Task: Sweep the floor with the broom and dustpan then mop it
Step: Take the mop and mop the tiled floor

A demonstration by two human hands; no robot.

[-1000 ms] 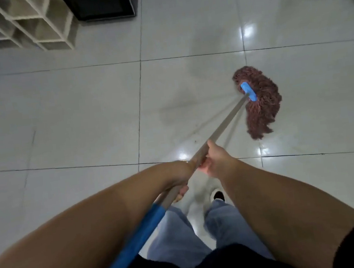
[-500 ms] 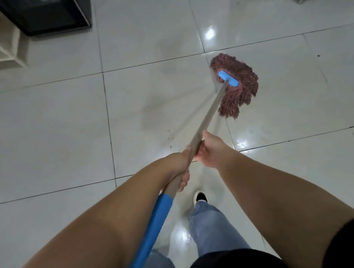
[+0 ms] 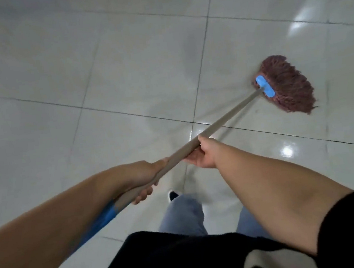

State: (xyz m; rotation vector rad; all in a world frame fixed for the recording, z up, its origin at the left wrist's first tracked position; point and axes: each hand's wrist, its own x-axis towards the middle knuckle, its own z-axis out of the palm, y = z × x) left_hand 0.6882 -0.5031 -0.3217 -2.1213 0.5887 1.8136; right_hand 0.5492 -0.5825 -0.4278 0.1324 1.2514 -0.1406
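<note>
The floor (image 3: 121, 78) of glossy pale tiles with dark grout lines fills the view, with bright reflections at the right. A mop handle (image 3: 221, 124) crosses it diagonally, beige along most of its length and blue at the near end beside the left forearm. Its reddish-brown string mop head (image 3: 288, 90) lies spread on the tiles at the right, fixed by a blue clamp (image 3: 265, 86). The left hand (image 3: 141, 177) is wrapped around the lower handle, fingers curled beneath it. The right hand (image 3: 202, 154) grips the handle further up, just beside the left. Jeans-clad legs and one dark shoe (image 3: 172, 195) show below.
</note>
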